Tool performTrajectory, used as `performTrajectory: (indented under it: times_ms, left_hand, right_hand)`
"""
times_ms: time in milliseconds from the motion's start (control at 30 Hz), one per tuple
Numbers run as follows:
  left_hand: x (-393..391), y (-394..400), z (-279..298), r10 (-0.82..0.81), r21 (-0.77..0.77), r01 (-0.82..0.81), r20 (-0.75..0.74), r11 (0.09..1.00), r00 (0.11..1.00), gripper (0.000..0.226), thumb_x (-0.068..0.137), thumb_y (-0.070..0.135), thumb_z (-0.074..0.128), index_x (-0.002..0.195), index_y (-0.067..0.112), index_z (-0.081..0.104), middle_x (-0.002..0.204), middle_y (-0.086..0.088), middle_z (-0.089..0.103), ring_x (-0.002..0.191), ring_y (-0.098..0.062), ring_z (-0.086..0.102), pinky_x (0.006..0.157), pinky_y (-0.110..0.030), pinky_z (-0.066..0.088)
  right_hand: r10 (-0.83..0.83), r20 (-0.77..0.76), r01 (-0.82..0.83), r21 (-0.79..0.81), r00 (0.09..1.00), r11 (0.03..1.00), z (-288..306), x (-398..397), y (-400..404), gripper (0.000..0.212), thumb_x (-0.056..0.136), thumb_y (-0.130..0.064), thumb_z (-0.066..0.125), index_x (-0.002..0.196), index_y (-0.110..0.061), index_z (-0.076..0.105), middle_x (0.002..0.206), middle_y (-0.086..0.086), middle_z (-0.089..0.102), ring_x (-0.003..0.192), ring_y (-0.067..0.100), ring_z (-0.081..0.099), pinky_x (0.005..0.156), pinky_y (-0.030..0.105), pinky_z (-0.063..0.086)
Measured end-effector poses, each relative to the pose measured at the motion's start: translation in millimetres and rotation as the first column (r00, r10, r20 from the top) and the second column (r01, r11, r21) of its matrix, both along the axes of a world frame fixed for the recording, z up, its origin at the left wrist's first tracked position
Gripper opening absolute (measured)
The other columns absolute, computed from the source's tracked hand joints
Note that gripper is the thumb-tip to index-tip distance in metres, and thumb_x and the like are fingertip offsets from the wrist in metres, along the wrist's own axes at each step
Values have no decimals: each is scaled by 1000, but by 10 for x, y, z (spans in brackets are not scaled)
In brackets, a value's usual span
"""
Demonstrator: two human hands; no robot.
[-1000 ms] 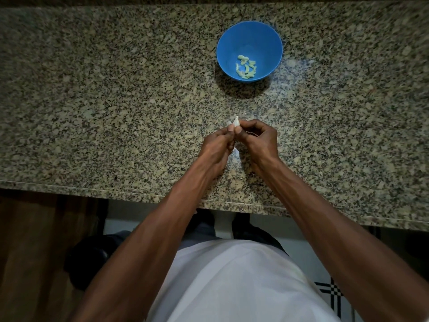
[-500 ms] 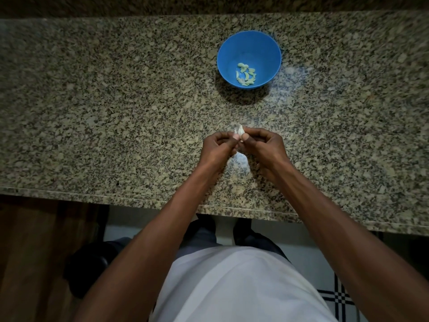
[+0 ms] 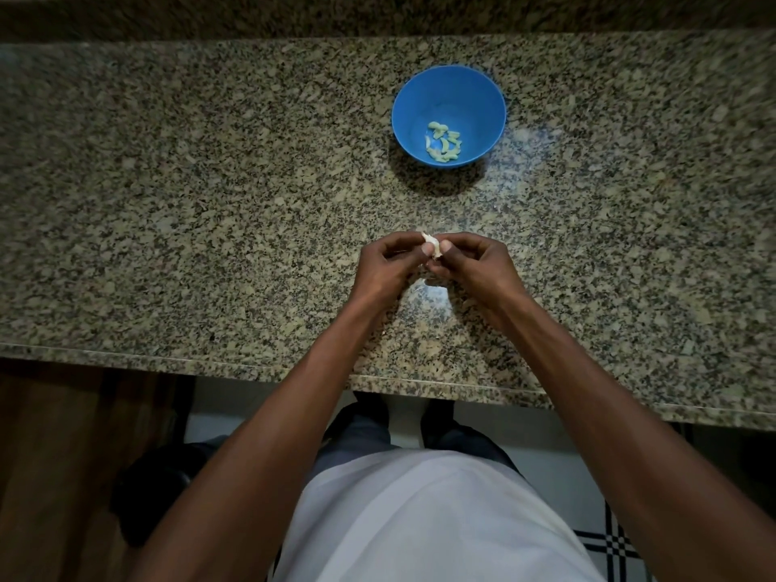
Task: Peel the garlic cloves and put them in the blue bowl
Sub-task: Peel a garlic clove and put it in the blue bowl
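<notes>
A pale garlic clove [image 3: 432,244] shows between my two thumbs above the granite counter. My left hand [image 3: 388,266] pinches it from the left and my right hand [image 3: 474,262] pinches it from the right, fingers curled under it. Most of the clove is hidden by my fingertips. The blue bowl [image 3: 470,98] stands farther back on the counter, apart from my hands, with several peeled cloves [image 3: 444,144] lying in its bottom.
The speckled granite counter [image 3: 210,203] runs the full width, with a raised back edge [image 3: 378,18] and its front edge [image 3: 252,367] near my body. A pale patch, perhaps garlic skin or glare, lies under my hands [image 3: 432,294].
Both hands stay joined on the clove, with my thumbs shifting on it. The view has tilted, so bowl and hands sit lower in the frame.
</notes>
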State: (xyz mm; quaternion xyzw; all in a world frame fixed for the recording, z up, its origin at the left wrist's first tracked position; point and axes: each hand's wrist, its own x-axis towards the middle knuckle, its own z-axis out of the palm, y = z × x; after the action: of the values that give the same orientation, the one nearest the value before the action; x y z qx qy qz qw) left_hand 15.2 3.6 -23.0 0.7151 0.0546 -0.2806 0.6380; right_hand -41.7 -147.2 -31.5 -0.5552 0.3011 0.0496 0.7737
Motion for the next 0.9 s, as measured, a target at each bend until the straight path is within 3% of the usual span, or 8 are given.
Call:
performTrajectory:
  times_ms: [133,300,433,567,767,900]
  left_hand:
    - [5,-8,2,34,-36,-36,-56,999,998,31,87,7,80,115,-4,71,106,-12,76,87,-11,75,74,-23,59]
    - [52,-1,-30,-19,-120,6,-106,993,994,30,95,19,74,118,0,72,117,-16,74,102,-26,71,95,-41,59]
    - [72,-25,-10,-7,11,7,45,1000,999,29,92,28,78,108,3,77,101,-7,79,96,-17,76,82,-29,60]
    - [69,-53,-28,2,118,-18,141,993,990,31,87,34,82,104,8,79,93,-2,80,90,-14,77,83,-37,64]
    - [54,-162,-8,81,169,-109,167,979,983,27,81,31,88,97,10,81,84,-1,80,78,-14,78,75,-40,66]
    - [49,-236,31,141,168,-168,162,971,977,22,80,27,89,92,9,81,75,-2,78,70,-18,77,69,-42,66]
  right_hand:
    - [45,13,-45,-47,999,998,22,-18,-27,22,97,-12,73,116,-1,74,108,15,78,100,28,77,86,33,63]
    - [25,22,-26,53,999,998,72,-21,-41,21,93,-7,74,113,2,75,105,13,79,94,23,78,80,26,61]
    - [26,6,-27,78,1000,997,79,-13,-15,21,93,-9,75,111,2,76,106,15,79,99,27,77,85,29,63]
    - [42,1,-41,90,999,995,74,-4,-38,21,89,-8,78,107,2,77,105,16,79,102,30,77,86,31,63]
    - [93,-19,-94,-296,996,951,69,61,-24,16,93,-12,78,105,-2,78,89,8,80,82,22,79,83,40,65]
    - [80,-42,-90,-429,996,899,76,114,10,12,94,-15,77,104,-8,78,86,4,80,78,16,79,79,39,66]
